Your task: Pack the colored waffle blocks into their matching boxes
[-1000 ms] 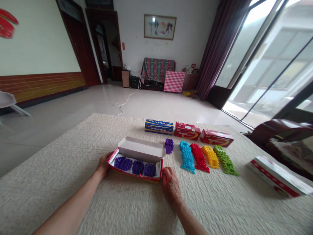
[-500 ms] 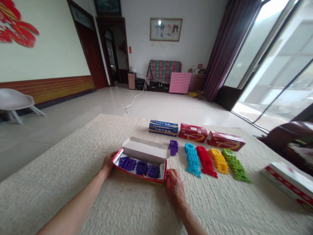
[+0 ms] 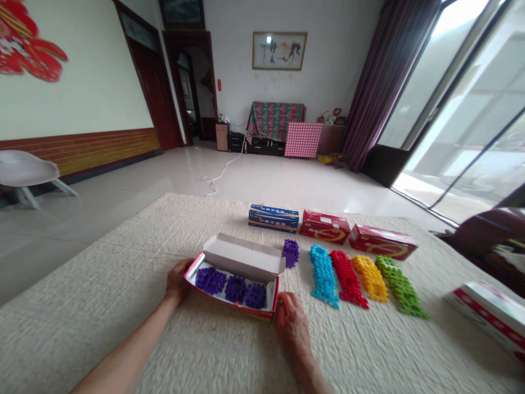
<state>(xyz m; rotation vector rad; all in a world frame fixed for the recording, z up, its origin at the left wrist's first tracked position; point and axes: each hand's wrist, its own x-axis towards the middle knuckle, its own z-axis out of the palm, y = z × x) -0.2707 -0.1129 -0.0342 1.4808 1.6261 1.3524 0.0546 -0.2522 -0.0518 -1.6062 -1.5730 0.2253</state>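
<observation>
An open cardboard box [image 3: 229, 308], red outside with a white inside, lies on the quilted cover in front of me, its grey lid flap [image 3: 246, 254] raised at the far side. Several purple plastic building pieces [image 3: 235, 288] lie in a row within it. My left hand [image 3: 177, 280] grips the box's left end, some fingers hidden behind it. At the right end, my right hand [image 3: 292, 317] has its fingers curled against the corner. Just beyond that corner lie more purple pieces [image 3: 291, 253] on the cover.
To the right lie strips of blue [image 3: 324, 276], red [image 3: 348, 279], yellow [image 3: 371, 278] and green pieces [image 3: 402, 287]. Behind them stand a blue box [image 3: 273, 219] and two red boxes [image 3: 325, 227]. A white-and-red box [image 3: 490, 314] lies at far right.
The view has shifted slightly, so everything appears a little lower. Both hands stay at the ends of the open box, and the pieces keep their places.
</observation>
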